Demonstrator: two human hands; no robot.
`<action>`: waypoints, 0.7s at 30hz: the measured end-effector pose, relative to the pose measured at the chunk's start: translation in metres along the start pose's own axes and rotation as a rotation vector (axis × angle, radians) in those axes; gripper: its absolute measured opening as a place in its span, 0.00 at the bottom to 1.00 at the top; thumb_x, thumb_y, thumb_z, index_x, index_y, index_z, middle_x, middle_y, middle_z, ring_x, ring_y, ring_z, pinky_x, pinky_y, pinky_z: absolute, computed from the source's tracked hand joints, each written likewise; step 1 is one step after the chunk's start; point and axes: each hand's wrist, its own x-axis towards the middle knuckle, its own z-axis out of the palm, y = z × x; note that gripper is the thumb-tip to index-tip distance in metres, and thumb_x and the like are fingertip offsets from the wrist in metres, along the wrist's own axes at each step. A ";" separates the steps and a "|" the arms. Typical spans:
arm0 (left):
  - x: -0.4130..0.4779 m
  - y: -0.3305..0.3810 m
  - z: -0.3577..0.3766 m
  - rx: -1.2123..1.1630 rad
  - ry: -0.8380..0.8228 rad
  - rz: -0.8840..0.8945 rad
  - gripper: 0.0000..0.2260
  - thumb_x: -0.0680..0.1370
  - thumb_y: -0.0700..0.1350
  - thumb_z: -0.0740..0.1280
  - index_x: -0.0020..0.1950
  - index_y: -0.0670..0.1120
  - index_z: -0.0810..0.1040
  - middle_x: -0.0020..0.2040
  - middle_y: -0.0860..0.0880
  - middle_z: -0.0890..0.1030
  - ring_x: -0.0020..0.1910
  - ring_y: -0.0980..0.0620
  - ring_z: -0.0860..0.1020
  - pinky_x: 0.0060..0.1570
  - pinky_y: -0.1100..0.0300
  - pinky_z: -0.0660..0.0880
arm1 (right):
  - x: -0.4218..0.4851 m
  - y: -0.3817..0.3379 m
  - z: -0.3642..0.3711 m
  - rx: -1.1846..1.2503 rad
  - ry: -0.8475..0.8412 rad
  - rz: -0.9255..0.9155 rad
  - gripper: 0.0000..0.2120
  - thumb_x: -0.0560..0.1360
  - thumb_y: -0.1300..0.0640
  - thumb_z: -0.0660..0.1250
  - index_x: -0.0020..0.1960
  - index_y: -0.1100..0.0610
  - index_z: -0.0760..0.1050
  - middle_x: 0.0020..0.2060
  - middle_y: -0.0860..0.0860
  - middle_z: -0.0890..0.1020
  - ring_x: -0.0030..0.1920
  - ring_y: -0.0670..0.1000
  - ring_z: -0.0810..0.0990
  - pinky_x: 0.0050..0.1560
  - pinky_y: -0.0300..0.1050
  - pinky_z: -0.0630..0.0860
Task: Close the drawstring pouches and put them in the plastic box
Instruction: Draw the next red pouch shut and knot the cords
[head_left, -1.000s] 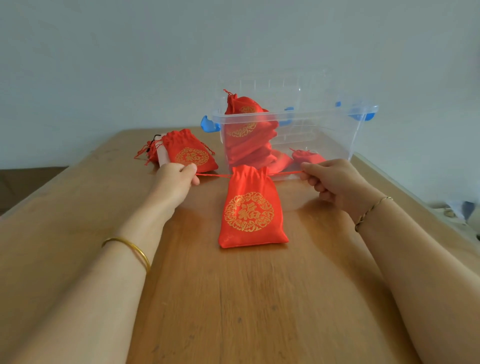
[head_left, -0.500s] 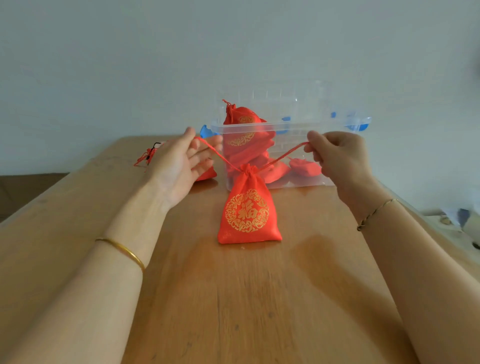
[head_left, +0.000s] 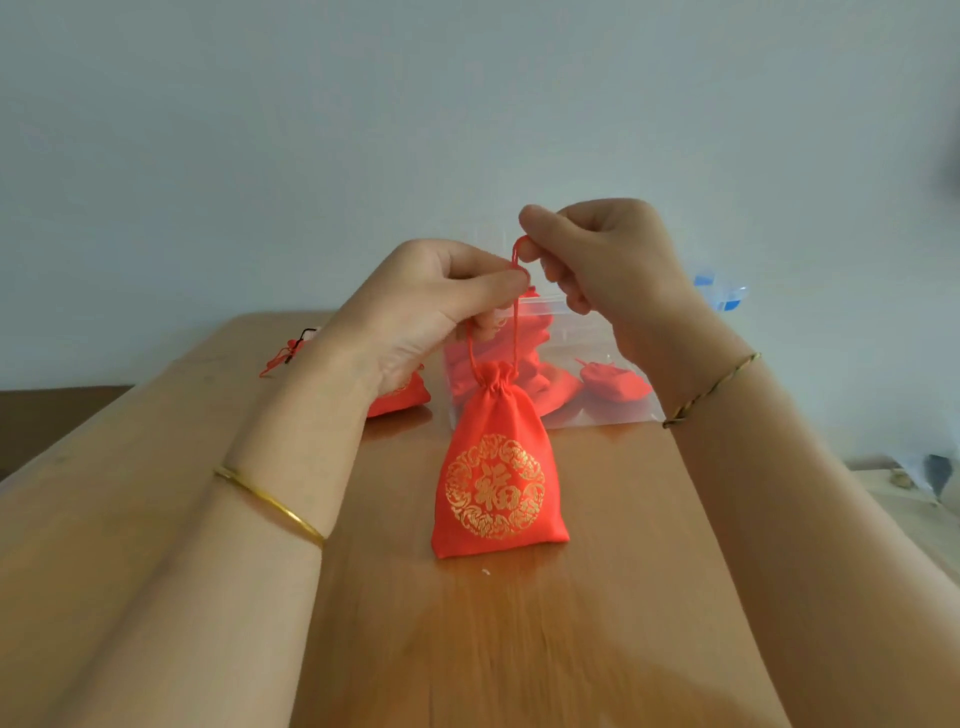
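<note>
Here, two grips (head_left: 415, 317) (head_left: 613, 270), one pouch (head_left: 496, 467)

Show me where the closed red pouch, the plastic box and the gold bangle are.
closed red pouch (head_left: 496, 486), head view, on its gold emblem.
plastic box (head_left: 582, 338), head view, on its clear front wall.
gold bangle (head_left: 270, 501), head view, on the band across the left wrist.

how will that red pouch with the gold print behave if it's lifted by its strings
Probably floppy: the red pouch is soft cloth, puckered where its neck is drawn shut. Likely light: two thin strings pinched by the left hand and right hand hold it upright. If they slackened it would probably slump over, not roll.
</note>
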 end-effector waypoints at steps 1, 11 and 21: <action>0.002 -0.001 0.000 0.048 0.000 0.015 0.06 0.74 0.40 0.69 0.45 0.37 0.80 0.32 0.47 0.73 0.29 0.54 0.70 0.38 0.58 0.69 | 0.001 0.001 0.003 -0.018 -0.017 -0.009 0.17 0.74 0.56 0.65 0.27 0.55 0.76 0.21 0.46 0.73 0.21 0.42 0.66 0.25 0.35 0.63; 0.008 -0.003 -0.004 -0.134 0.051 -0.023 0.05 0.76 0.38 0.65 0.42 0.41 0.79 0.30 0.49 0.75 0.25 0.59 0.69 0.28 0.68 0.70 | 0.001 0.008 0.006 -0.114 -0.279 0.190 0.20 0.80 0.47 0.54 0.38 0.57 0.74 0.30 0.51 0.74 0.27 0.49 0.69 0.27 0.39 0.64; 0.010 -0.009 -0.004 -0.248 0.158 -0.061 0.04 0.75 0.35 0.65 0.43 0.42 0.78 0.35 0.48 0.80 0.29 0.59 0.77 0.31 0.66 0.77 | -0.001 0.007 0.000 -0.032 -0.493 0.288 0.17 0.77 0.55 0.60 0.31 0.55 0.72 0.26 0.51 0.72 0.24 0.47 0.67 0.26 0.37 0.64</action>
